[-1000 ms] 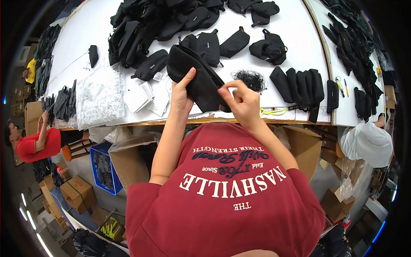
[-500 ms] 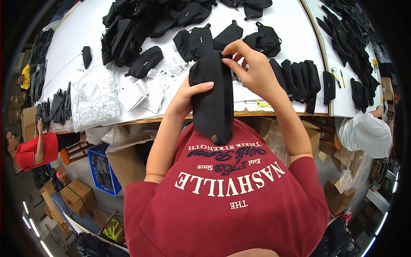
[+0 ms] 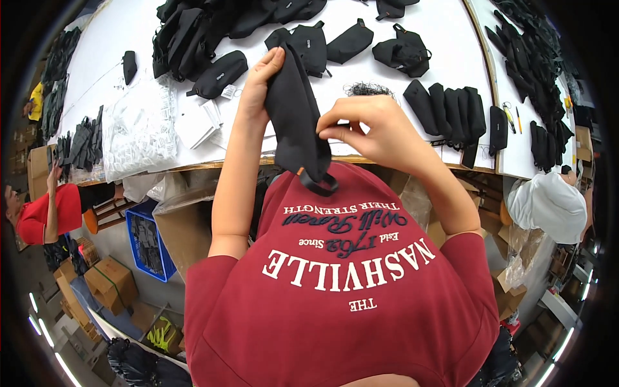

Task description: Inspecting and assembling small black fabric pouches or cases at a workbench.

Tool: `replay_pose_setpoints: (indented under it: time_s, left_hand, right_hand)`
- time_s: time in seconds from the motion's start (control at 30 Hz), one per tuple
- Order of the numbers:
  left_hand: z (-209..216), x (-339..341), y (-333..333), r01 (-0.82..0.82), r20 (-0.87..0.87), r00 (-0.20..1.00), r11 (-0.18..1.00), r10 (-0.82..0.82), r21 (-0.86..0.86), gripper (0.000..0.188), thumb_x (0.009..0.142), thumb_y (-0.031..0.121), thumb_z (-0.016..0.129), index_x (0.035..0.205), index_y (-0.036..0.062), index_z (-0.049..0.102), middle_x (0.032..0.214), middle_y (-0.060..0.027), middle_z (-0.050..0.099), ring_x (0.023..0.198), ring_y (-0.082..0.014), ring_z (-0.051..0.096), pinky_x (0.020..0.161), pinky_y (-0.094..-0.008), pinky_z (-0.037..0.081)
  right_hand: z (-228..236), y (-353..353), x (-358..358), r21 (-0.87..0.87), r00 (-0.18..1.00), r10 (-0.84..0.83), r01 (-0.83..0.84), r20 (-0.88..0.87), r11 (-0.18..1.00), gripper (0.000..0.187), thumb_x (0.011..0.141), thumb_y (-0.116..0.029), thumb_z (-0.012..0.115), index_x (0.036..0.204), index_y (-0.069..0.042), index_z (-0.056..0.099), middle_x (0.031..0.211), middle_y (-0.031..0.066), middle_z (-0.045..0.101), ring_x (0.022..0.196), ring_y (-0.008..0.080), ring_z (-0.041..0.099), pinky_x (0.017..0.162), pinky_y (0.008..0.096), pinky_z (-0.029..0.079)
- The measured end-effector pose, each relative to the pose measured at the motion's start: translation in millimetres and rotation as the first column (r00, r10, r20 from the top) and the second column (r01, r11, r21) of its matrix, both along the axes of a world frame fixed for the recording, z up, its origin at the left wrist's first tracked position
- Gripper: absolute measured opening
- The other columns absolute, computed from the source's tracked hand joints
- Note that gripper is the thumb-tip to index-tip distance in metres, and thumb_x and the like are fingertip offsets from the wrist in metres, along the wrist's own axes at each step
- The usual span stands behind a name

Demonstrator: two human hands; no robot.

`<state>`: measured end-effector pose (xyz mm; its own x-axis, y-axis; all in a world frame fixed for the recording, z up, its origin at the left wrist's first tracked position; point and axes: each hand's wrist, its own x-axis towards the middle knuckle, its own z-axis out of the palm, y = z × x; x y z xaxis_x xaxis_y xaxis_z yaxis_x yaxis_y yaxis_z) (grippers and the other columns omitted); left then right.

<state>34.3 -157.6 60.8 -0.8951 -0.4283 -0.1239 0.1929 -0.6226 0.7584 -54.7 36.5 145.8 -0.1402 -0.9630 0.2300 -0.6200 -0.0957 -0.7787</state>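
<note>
White table (image 3: 445, 51) is stretching behind; left hand (image 3: 259, 80) is wisely gripping a likely soft, light pouch (image 3: 291, 106) up top, right hand (image 3: 371, 126) pinching its edge.

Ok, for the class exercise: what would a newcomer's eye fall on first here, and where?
Probably the dark red, lettered T-shirt, filling the lower middle. Next, near the centre, a black pouch held up by the left hand, with the right hand at its edge. Beyond, at upper left, a heap of black pouches stands out against the white table.
</note>
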Motion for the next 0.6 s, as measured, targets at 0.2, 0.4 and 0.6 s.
replay_pose_setpoints:
  time_s: [0.2,0.4,0.6]
  left_hand:
    - [6.6,-3.9,-12.6,0.0,-0.025,1.0,1.0,-0.001,-0.024,0.02,0.089,0.025,0.058,0.092,0.005,0.06,0.077,-0.0019,0.064,0.063,-0.0085,0.061,0.058,-0.0198,0.049]
    - [2.7,-4.9,-8.7,-0.046,-0.031,0.998,0.998,0.045,-0.035,0.019,0.089,0.023,0.058,0.092,0.0047,0.061,0.078,-0.0012,0.064,0.064,-0.0079,0.061,0.058,-0.0193,0.048]
    - [14.0,-6.6,-4.0,-0.049,-0.049,0.998,0.995,0.045,-0.086,0.018,0.089,0.022,0.058,0.091,0.0042,0.062,0.077,0.0002,0.064,0.062,-0.0059,0.059,0.057,-0.0178,0.046]
  right_hand:
    - [5.6,7.9,15.2,0.067,0.993,0.035,-0.042,0.114,0.997,0.007,0.074,-0.005,0.068,0.081,-0.005,0.064,0.071,0.0041,0.061,0.058,0.0166,0.054,0.05,0.026,0.04]
    - [3.8,17.4,18.0,0.064,0.997,0.012,-0.017,0.076,0.998,0.007,0.075,-0.004,0.067,0.081,-0.004,0.064,0.071,0.0036,0.061,0.057,0.0159,0.053,0.05,0.0255,0.041]
    - [6.2,10.5,19.2,0.098,0.989,-0.123,0.115,0.078,0.988,0.007,0.076,-0.012,0.066,0.081,-0.008,0.065,0.074,0.0041,0.064,0.057,0.0183,0.058,0.051,0.0272,0.044]
